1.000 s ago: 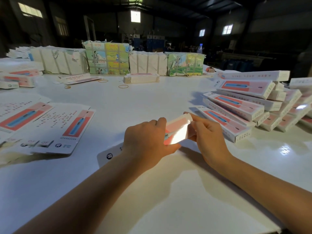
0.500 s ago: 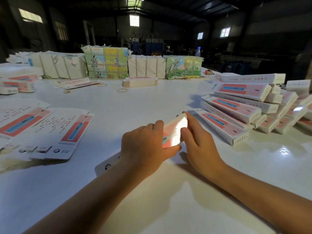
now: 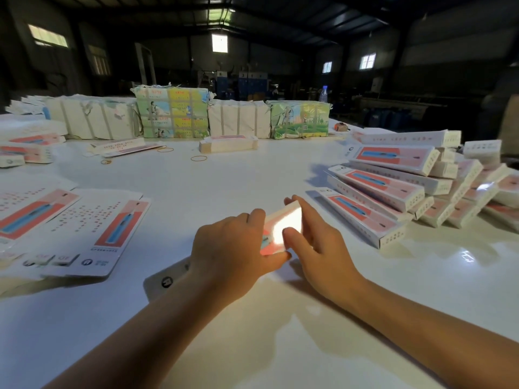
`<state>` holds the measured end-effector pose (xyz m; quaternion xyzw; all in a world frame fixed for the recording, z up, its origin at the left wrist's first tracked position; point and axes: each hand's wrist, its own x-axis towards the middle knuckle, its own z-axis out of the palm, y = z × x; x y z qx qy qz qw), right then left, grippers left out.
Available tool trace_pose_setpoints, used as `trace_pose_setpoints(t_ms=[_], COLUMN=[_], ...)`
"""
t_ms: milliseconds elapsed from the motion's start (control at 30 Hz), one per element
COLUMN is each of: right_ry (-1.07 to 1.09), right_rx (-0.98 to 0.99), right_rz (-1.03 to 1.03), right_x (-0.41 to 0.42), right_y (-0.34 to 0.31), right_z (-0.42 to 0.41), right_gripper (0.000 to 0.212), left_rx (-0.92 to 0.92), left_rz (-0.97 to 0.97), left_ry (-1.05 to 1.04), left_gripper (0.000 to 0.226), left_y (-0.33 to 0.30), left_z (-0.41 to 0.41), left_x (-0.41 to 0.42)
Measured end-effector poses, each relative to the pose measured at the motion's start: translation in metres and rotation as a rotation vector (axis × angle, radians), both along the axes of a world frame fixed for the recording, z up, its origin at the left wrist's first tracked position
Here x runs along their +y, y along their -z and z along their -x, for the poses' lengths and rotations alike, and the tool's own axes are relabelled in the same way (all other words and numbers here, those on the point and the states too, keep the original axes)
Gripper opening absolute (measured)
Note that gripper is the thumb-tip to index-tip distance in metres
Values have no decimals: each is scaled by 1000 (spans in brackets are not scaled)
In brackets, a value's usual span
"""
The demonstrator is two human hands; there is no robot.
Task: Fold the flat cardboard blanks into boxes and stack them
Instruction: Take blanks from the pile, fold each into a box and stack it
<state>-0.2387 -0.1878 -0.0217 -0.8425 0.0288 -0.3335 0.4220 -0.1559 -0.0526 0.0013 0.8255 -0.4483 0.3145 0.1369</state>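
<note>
Box point(image 3: 282, 230) held between both hands just above the white surface point(image 3: 224, 181), near the middle, tilted with its far end raised and its near end hidden under the left forearm, white end flap point(image 3: 165, 279) showing there. Left hand point(image 3: 236, 254) curled over the box's left side, thumb under the near lower edge. Right hand point(image 3: 320, 248) at the right side, thumb laid on the glaring top face, index fingertip at the far corner, other fingers behind the box. Glare washing out the print on top.

To the right, near the right hand but apart from it, a leaning pile of folded boxes point(image 3: 393, 192), pink and blue faces up. To the left, flat blanks point(image 3: 92, 228) spread overlapping on the surface. Further left, more folded boxes point(image 3: 25, 153) at the edge. Along the back, bundled white stacks point(image 3: 92, 119) and two colourful wrapped bundles point(image 3: 172, 113); in front of them a small stack of blanks point(image 3: 229, 143), rubber bands point(image 3: 198, 158), a bottle point(image 3: 323, 94) behind. Nothing between the hands and the pile.

Against half a second ago: box much the same in place and tilt; right thumb now up on the top face instead of at the side edge; left grip unchanged.
</note>
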Motion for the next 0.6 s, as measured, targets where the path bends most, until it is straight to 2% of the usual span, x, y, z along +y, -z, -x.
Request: trace_pose_setpoints(t_ms=[67,133,233,333,400,467,533,600], right_ry=[-49,-114,-160,-154,-141,-73,48,217], right_rx=[77,79,-15,-41,-10,13,25,-28], right_rz=[-57,-1,389,774,891,910,810,617], right_x=[-3,-7,-12,-18,-20,-26,-39,-61], right_y=[0,-2,-8,-7,-3,-2,-9,-32], right_z=[-1,1,4,-1,-4,-5,-5,-4], right_gripper=[53,71,81,64,63,64,61,53], left_rx=[31,76,118,202,246,23,-173,-181], left_rz=[-27,-36,-143,-225,-227,-191,-44,66], left_ry=[-12,-9,0,74,146,194,205,265], left_gripper=[70,67,70,67,78,88,75,63], left_y=[2,4,-2,0,-2,0,4,13], left_z=[-6,-13,-17,-22,-25,-30,-31,-35], left_x=[3,5,10,20,25,24,19,10])
